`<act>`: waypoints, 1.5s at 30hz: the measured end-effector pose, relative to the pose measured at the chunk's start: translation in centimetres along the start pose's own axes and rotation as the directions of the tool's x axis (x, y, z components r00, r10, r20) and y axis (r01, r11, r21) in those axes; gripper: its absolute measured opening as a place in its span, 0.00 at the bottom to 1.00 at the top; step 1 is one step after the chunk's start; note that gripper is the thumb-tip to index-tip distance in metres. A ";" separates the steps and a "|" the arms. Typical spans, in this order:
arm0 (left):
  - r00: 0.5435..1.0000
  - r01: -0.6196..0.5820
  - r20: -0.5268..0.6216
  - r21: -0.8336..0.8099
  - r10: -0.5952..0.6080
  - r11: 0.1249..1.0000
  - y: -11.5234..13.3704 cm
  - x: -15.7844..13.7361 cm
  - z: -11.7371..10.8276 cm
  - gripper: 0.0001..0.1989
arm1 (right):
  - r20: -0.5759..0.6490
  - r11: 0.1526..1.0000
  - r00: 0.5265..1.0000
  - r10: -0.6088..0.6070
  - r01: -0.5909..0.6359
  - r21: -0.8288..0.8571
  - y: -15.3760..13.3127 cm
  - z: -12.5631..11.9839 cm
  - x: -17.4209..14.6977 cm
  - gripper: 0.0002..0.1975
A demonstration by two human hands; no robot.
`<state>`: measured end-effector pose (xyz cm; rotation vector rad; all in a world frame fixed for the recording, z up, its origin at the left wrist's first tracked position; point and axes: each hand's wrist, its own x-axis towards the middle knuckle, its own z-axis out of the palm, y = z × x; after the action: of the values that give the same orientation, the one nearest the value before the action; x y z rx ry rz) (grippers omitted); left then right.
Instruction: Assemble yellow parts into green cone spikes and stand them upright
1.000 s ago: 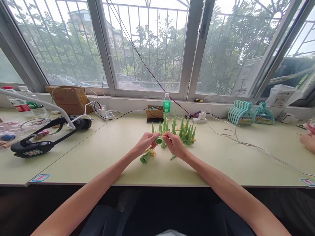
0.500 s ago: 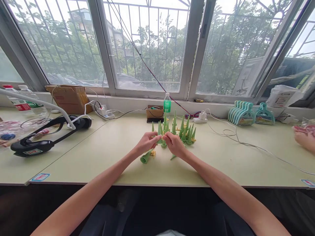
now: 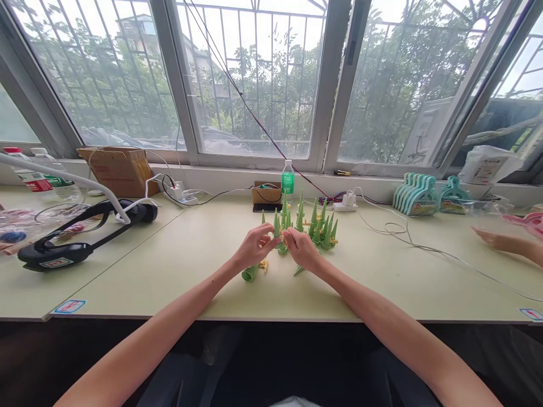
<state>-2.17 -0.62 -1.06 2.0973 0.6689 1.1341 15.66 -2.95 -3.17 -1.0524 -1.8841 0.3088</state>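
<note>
My left hand [image 3: 255, 246] is closed around a green watering spike [image 3: 277, 225], its tip pointing up. Close beside it, my right hand [image 3: 300, 247] has its fingers pinched together at the side of that spike; what they grip is hidden behind them. Just behind both hands stand several more green spikes [image 3: 314, 221] with small yellow valves, points upward. Nearer the front edge, another green spike [image 3: 250, 273] lies on its side with its open end facing me and a yellow valve [image 3: 264, 264] next to it. Below my right hand lies a green pointed piece [image 3: 299, 270].
A green-labelled bottle [image 3: 288, 180] and a small brown box [image 3: 267, 195] stand behind the spikes. Teal hangers [image 3: 418, 195] and a loose white cable [image 3: 453, 257] are to the right. A black headset [image 3: 85, 234] rests at left. Another person's hand [image 3: 504, 242] reaches in at far right.
My left hand has opened slightly and shifted, showing the spike more upright between my hands. At far right, the other person's hand has moved left and lies flatter, apart from a pink object.
</note>
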 end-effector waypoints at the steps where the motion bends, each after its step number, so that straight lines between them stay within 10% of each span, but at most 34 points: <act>1: 1.000 -0.017 0.003 0.020 0.017 1.000 -0.1 0.0 0.0 0.17 | -0.002 1.000 1.000 0.004 -0.004 0.005 -0.1 0.0 0.0 0.20; 9: 0.997 -0.071 -0.012 0.060 0.072 0.996 0.1 0.0 -0.1 0.18 | -0.029 0.999 0.999 0.020 -0.019 0.026 -0.5 0.0 0.0 0.20; 17: 0.968 0.132 -0.207 -0.065 -0.143 0.989 0.2 0.2 -0.6 0.32 | -0.075 0.999 0.997 0.015 -0.013 0.030 -0.5 0.0 0.0 0.19; 27: 0.947 0.319 0.044 0.012 -0.319 0.948 0.3 0.4 -0.5 0.40 | -0.083 0.996 0.994 -0.072 0.077 0.055 -0.9 -0.4 -0.2 0.18; 45: 0.961 0.259 0.108 -0.047 -0.253 0.965 0.3 0.2 -1.0 0.28 | -0.048 0.997 0.998 -0.035 0.038 0.060 -0.5 -0.5 -0.1 0.18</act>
<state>-2.89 -0.39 -0.33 1.9364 0.8204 0.8879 15.77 -3.44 -2.67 -0.9752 -1.8384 0.3157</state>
